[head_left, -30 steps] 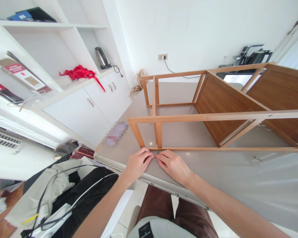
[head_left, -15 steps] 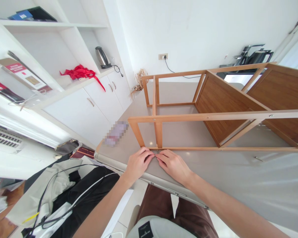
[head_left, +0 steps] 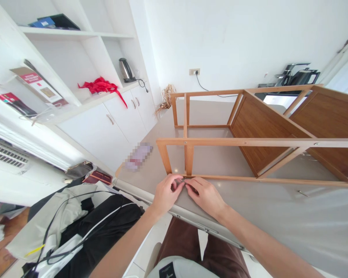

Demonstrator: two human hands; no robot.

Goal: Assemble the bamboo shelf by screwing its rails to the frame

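A wooden shelf frame (head_left: pixel 214 141) lies on its side on a grey tabletop (head_left: pixel 249 216), with slanted brown panels inside it. At the near bottom rail (head_left: pixel 226 178), close to its left end, my left hand (head_left: pixel 167 194) and my right hand (head_left: pixel 204 195) meet with fingertips pinched together. Between the fingertips is a small metallic piece, apparently a screw (head_left: pixel 185 180), mostly hidden by the fingers. To the right, a loose bolt (head_left: pixel 302 193) lies on the tabletop.
A blurred-out packet (head_left: pixel 138 156) lies at the table's left corner. Clothes (head_left: pixel 98 227) and cables are heaped at lower left. White cabinets (head_left: pixel 104 119) hold a kettle (head_left: pixel 125 70) and red ribbon (head_left: pixel 100 85). Another dark kettle (head_left: pixel 304 79) stands behind the frame.
The whole view has shifted, so things appear slightly lower and further right. Both hands remain at the same rail spot, with the fingers curled a little differently.
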